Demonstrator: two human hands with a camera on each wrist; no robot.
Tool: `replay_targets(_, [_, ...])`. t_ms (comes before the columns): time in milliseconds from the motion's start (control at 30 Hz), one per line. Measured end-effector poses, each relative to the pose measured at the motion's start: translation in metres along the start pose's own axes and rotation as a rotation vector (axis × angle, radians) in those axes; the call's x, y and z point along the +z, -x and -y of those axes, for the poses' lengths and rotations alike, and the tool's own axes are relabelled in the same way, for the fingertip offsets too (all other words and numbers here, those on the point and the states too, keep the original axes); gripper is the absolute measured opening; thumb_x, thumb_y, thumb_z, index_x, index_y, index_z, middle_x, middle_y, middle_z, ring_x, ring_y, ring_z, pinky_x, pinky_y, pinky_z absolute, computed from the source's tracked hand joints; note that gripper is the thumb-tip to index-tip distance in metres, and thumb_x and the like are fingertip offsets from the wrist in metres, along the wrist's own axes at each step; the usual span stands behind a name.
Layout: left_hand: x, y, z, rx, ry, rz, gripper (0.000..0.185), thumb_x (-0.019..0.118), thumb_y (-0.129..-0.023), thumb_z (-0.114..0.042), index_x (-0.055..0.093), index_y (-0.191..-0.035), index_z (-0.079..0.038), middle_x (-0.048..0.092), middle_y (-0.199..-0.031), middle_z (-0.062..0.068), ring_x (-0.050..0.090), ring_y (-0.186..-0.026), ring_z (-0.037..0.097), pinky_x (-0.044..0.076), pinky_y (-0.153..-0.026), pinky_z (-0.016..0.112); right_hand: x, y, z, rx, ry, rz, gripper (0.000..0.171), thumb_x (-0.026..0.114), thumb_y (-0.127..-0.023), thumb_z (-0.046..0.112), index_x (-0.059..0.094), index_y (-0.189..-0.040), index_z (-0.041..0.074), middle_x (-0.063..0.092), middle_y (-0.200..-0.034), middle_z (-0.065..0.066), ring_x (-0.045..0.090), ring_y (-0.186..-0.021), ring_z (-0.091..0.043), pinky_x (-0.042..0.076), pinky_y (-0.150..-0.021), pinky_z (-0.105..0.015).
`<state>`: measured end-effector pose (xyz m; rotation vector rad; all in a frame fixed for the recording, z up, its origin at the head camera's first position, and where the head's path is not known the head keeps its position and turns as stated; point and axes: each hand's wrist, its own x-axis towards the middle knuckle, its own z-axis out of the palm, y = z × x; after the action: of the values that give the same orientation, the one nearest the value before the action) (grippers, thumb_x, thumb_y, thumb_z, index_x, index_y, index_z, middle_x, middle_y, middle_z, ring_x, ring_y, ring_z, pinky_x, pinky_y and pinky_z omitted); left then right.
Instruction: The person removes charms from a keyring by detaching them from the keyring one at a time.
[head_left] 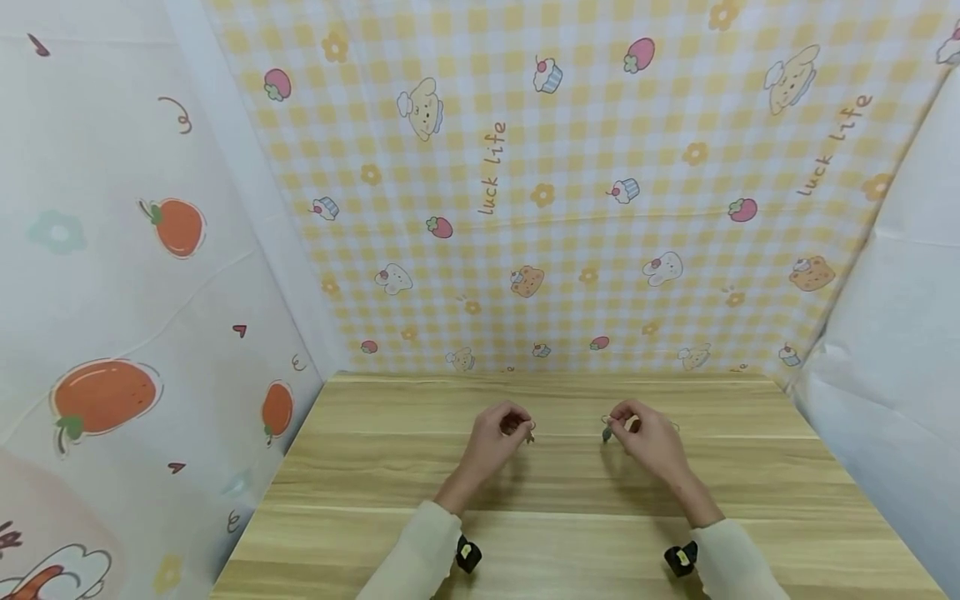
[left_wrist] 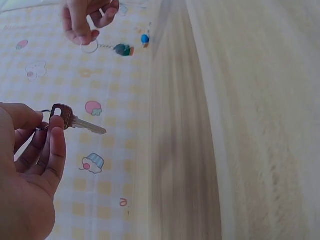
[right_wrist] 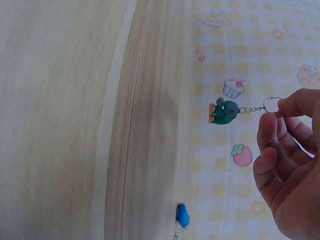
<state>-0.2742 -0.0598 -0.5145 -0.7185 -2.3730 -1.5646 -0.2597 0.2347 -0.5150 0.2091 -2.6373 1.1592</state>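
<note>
In the head view my left hand (head_left: 495, 437) is above the wooden table, on the left. Its thumb and fingers pinch a small metal ring with a key (left_wrist: 89, 124); the key has a dark head and a silvery blade that points away from the fingers. Across from it, my right hand (head_left: 654, 442) pinches the ring of a keychain (right_wrist: 223, 112). From that ring a short chain leads to a grey elephant figure dressed in green with orange feet. The two hands are apart, and the key and keychain do not touch.
A blue charm (right_wrist: 182, 216) with a chain lies on the table (head_left: 525, 483) near the right hand, mostly hidden behind it in the head view. Beyond the table's far edge rises a yellow checked cloth (head_left: 562, 250). White sheets hang on the left and right.
</note>
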Motion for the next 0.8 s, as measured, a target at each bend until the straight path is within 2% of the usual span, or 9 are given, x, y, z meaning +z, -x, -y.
replay_targets(567, [-0.018, -0.011, 0.019, -0.127, 0.058, -0.052, 0.006, 0.071, -0.1, -0.002, 0.073, -0.105, -0.003, 0.075, -0.103, 0.013, 0.068, -0.086, 0.009, 0.059, -0.076, 0.018, -0.024, -0.001, -0.03, 0.052, 0.074, -0.041, 0.011, 0.07, -0.102, 0.019, 0.072, -0.106, 0.009, 0.071, -0.09, -0.005, 0.059, -0.066, -0.01, 0.045, -0.054, -0.025])
replay_targets(667, [-0.021, -0.013, 0.024, -0.138, 0.086, -0.055, 0.007, 0.071, -0.1, -0.002, 0.073, -0.106, -0.001, 0.075, -0.103, 0.015, 0.071, -0.086, 0.014, 0.06, -0.076, 0.019, -0.028, 0.0, -0.035, 0.058, 0.069, -0.048, 0.012, 0.069, -0.103, 0.02, 0.071, -0.106, 0.008, 0.07, -0.091, -0.006, 0.059, -0.065, -0.01, 0.045, -0.053, -0.025])
replay_targets(800, [-0.024, -0.012, 0.033, -0.152, 0.15, -0.064, 0.009, 0.071, -0.1, -0.001, 0.072, -0.108, 0.003, 0.075, -0.103, 0.02, 0.075, -0.09, 0.03, 0.064, -0.076, 0.028, -0.031, 0.001, -0.04, 0.086, 0.045, -0.038, 0.014, 0.067, -0.105, 0.021, 0.07, -0.108, 0.007, 0.068, -0.093, -0.008, 0.062, -0.061, -0.013, 0.045, -0.051, -0.026])
